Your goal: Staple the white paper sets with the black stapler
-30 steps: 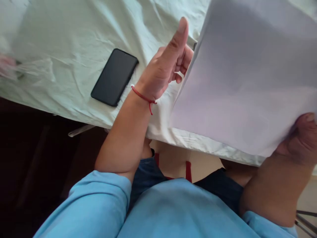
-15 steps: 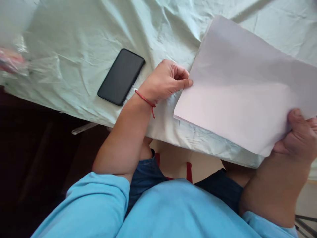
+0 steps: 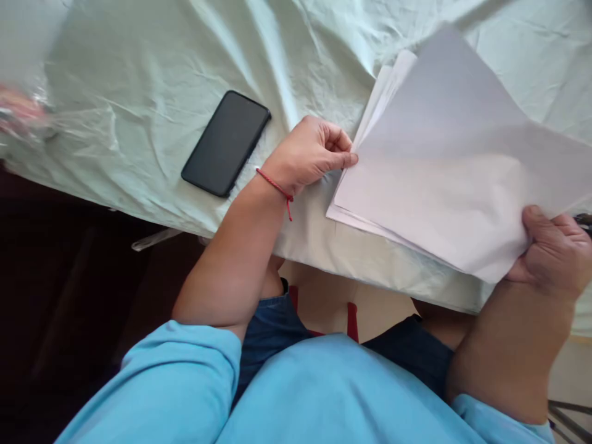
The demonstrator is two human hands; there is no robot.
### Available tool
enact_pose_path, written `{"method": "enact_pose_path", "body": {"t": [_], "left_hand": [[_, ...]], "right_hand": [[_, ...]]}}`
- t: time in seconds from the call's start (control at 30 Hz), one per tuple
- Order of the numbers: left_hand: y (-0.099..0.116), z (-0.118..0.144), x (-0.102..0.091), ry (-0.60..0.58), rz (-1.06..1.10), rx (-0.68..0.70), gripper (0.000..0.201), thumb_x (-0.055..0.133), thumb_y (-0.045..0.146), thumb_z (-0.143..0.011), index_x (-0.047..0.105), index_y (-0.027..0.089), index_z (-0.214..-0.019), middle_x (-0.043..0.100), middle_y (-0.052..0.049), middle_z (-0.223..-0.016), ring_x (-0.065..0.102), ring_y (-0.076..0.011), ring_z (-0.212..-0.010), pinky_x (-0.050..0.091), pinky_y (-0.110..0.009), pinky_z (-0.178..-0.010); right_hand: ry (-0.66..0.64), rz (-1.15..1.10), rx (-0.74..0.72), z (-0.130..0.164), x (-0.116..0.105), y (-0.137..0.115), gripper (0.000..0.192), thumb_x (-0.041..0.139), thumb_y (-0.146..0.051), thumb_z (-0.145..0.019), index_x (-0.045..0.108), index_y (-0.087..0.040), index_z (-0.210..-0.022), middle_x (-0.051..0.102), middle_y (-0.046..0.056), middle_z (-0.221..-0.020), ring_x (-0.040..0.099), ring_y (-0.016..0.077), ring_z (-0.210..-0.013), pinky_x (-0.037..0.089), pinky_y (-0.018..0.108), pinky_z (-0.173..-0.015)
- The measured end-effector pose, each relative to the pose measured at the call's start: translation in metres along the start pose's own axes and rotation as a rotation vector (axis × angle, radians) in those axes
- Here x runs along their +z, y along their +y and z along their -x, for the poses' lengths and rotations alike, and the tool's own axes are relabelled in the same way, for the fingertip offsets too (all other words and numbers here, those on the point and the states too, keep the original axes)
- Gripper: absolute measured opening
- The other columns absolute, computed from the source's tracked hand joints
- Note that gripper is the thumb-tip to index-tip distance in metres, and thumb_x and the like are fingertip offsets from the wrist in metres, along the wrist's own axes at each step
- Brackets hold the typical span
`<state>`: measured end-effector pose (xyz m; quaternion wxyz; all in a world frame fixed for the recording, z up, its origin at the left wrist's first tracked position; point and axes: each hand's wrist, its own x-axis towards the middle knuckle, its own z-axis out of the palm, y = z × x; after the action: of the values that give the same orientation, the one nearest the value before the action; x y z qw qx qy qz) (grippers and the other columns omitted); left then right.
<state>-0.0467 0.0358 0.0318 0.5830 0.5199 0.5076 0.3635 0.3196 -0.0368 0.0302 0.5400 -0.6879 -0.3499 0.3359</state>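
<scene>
- White paper (image 3: 430, 179) lies in a skewed pile at the near edge of the cloth-covered tabletop (image 3: 152, 74), between both hands; the top sheet hides most of those beneath, so their number cannot be told.
- Left hand (image 3: 314, 151): thumb and fingers are clamped on the paper's left edge; how many sheets they pinch is hidden.
- Right hand (image 3: 555, 250): the thumb presses on top of the paper near its lower right, the fingers partly concealed beneath, clamped on it.
- The top sheet's far corner is blurred, and its right corner reaches the picture's edge.
- A dark object (image 3: 584, 222) beyond the right hand is cut off and unclear.
- Far left, clear plastic (image 3: 87, 129) lies by a blurred pinkish item (image 3: 18, 108).
- A black phone (image 3: 226, 143) lies fully visible left of the left hand.
</scene>
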Motion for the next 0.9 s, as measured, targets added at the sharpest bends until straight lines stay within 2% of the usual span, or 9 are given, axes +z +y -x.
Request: {"method": "enact_pose_path", "body": {"t": [0.13, 0.23, 0.3, 0.37, 0.47, 0.53, 0.6, 0.73, 0.9], "left_hand": [[-0.005, -0.002, 0.000, 0.066, -0.064, 0.012, 0.037, 0.074, 0.007, -0.094, 0.060, 0.017, -0.062, 0.052, 0.004, -0.061, 0.044, -0.0075, -0.061, 0.039, -0.029, -0.069], [-0.017, -0.010, 0.001, 0.086, -0.069, 0.102, 0.051, 0.070, 0.030, -0.107, 0.050, 0.019, -0.061, 0.039, 0.007, -0.060, 0.030, -0.0040, -0.065, 0.036, -0.028, -0.073], [-0.025, -0.014, 0.001, 0.087, -0.020, 0.155, 0.055, 0.073, 0.044, -0.106, 0.048, 0.023, -0.061, 0.035, 0.007, -0.060, 0.026, -0.0064, -0.066, 0.034, -0.029, -0.070], [-0.029, -0.015, 0.001, 0.032, 0.032, 0.141, 0.049, 0.083, 0.048, -0.097, 0.056, 0.024, -0.064, 0.041, 0.004, -0.059, 0.032, -0.0097, -0.063, 0.032, -0.031, -0.064], [-0.025, -0.011, -0.001, -0.090, 0.049, 0.064, 0.034, 0.092, 0.037, -0.086, 0.068, 0.018, -0.072, 0.056, 0.000, -0.067, 0.049, -0.0134, -0.067, 0.036, -0.030, -0.065], [-0.019, -0.006, -0.003, -0.101, 0.023, 0.038, 0.032, 0.092, 0.029, -0.084, 0.067, 0.016, -0.070, 0.058, 0.000, -0.069, 0.052, -0.0130, -0.069, 0.038, -0.029, -0.066], [-0.014, -0.003, -0.004, -0.063, -0.015, 0.023, 0.036, 0.090, 0.028, -0.086, 0.063, 0.015, -0.066, 0.054, 0.002, -0.066, 0.048, -0.0101, -0.065, 0.033, -0.027, -0.064], [-0.012, -0.001, -0.002, -0.033, -0.037, 0.005, 0.053, 0.085, 0.047, -0.093, 0.059, 0.016, -0.060, 0.048, 0.002, -0.060, 0.040, -0.0083, -0.061, 0.026, -0.027, -0.060], [-0.023, -0.009, 0.004, 0.011, 0.087, 0.042, 0.061, 0.084, 0.074, -0.084, 0.061, 0.026, -0.053, 0.052, -0.002, -0.053, 0.034, -0.0132, -0.062, 0.026, -0.032, -0.054]], "right_hand": [[0.006, -0.020, 0.007, 0.001, 0.002, -0.002, 0.033, 0.083, -0.031, -0.072, 0.072, -0.017, -0.100, 0.068, -0.002, -0.104, 0.067, 0.0075, -0.099, 0.052, 0.024, -0.103], [0.023, -0.030, 0.028, 0.002, 0.005, -0.003, 0.037, 0.085, -0.032, -0.070, 0.072, -0.016, -0.100, 0.068, -0.002, -0.104, 0.067, 0.0081, -0.098, 0.054, 0.023, -0.101], [0.039, -0.014, 0.036, 0.003, 0.005, -0.003, 0.036, 0.085, -0.032, -0.070, 0.072, -0.016, -0.099, 0.068, -0.002, -0.102, 0.066, 0.0066, -0.096, 0.054, 0.020, -0.098], [0.071, -0.008, 0.045, 0.002, 0.005, -0.003, 0.033, 0.085, -0.032, -0.070, 0.072, -0.017, -0.097, 0.068, -0.004, -0.099, 0.066, 0.0052, -0.092, 0.055, 0.019, -0.095], [0.106, -0.019, 0.056, 0.000, 0.005, -0.003, 0.029, 0.086, -0.032, -0.069, 0.071, -0.018, -0.091, 0.068, -0.005, -0.096, 0.065, 0.0054, -0.088, 0.057, 0.021, -0.093], [0.110, -0.006, 0.053, 0.000, 0.005, -0.002, 0.031, 0.086, -0.033, -0.068, 0.070, -0.017, -0.089, 0.068, -0.005, -0.097, 0.065, 0.0049, -0.087, 0.057, 0.021, -0.091], [0.108, 0.019, 0.055, 0.000, 0.005, -0.002, 0.034, 0.087, -0.035, -0.068, 0.070, -0.017, -0.090, 0.067, -0.005, -0.098, 0.064, 0.0037, -0.086, 0.056, 0.018, -0.089], [0.113, 0.017, 0.067, 0.001, 0.006, -0.003, 0.035, 0.087, -0.037, -0.068, 0.068, -0.016, -0.087, 0.065, -0.007, -0.089, 0.063, 0.0032, -0.083, 0.056, 0.018, -0.087], [0.115, -0.001, 0.065, 0.005, 0.010, -0.005, 0.036, 0.087, -0.036, -0.068, 0.066, -0.014, -0.088, 0.062, -0.006, -0.085, 0.063, 0.0040, -0.081, 0.056, 0.020, -0.087]]}}
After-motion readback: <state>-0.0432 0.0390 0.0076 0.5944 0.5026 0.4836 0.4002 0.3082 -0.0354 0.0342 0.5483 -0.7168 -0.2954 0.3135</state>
